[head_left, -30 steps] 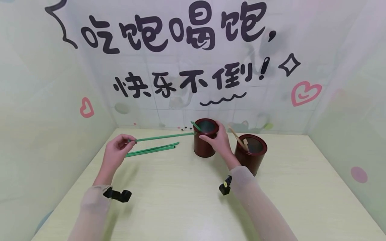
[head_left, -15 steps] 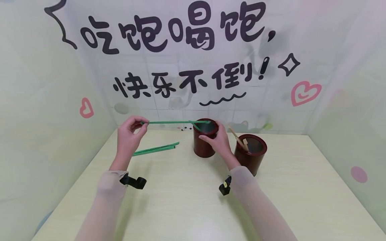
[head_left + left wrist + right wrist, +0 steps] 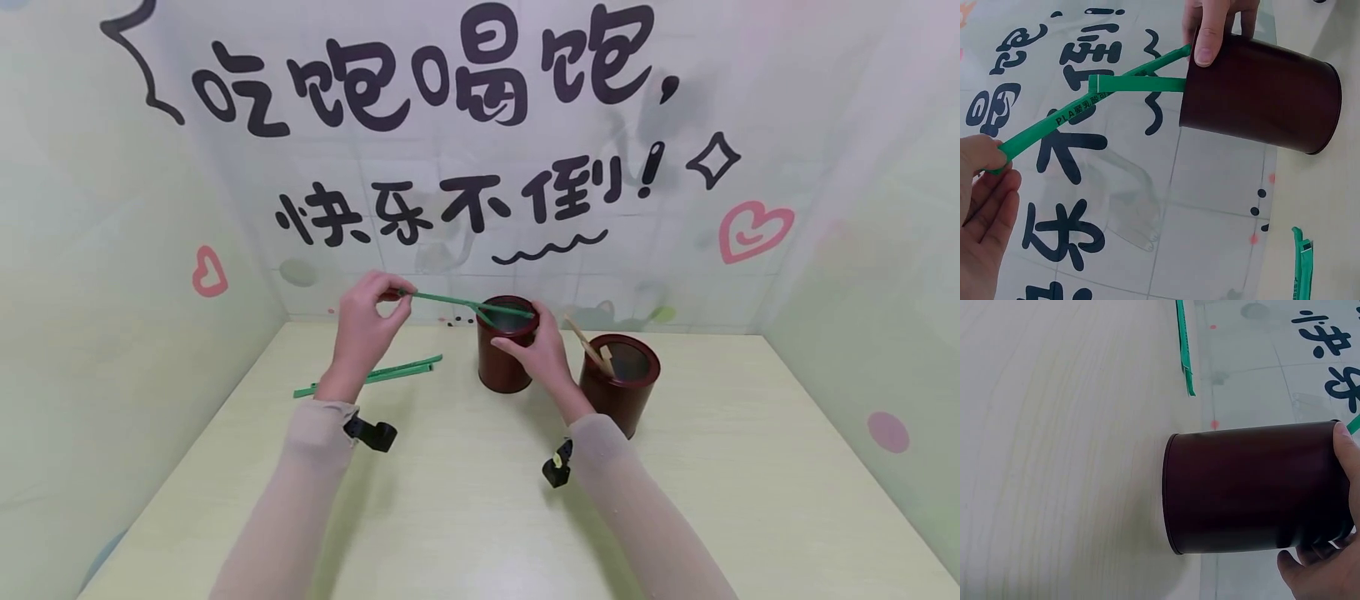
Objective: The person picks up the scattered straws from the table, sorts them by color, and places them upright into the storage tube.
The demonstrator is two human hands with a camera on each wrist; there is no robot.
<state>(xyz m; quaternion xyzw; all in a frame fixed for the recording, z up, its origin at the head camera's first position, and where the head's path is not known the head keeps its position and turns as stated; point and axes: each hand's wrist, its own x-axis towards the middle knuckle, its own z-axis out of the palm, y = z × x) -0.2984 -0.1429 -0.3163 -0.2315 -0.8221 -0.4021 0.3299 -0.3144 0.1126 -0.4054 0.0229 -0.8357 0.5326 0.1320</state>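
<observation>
My left hand (image 3: 370,321) pinches one end of a green wrapped straw (image 3: 1054,122) printed with "PLA". Its far end reaches across the mouth of a dark red canister (image 3: 501,365). Another green straw (image 3: 1141,84) stands in that canister, its end sticking out over the rim; the held straw crosses it in the left wrist view. My right hand (image 3: 546,350) grips the canister near its top, thumb in front and fingers behind, partly hidden. The canister (image 3: 1254,487) stands upright on the table.
Several green wrapped straws (image 3: 401,370) lie on the table (image 3: 465,500) at left, partly behind my left wrist. A second dark red canister (image 3: 611,404) stands right of my right hand, with light wooden sticks (image 3: 587,342) in it. A printed backdrop (image 3: 420,267) rises behind.
My left hand has lifted the straw from near the table and carried it right, bringing its far end over the canister's mouth. The right hand keeps its grip on the canister.
</observation>
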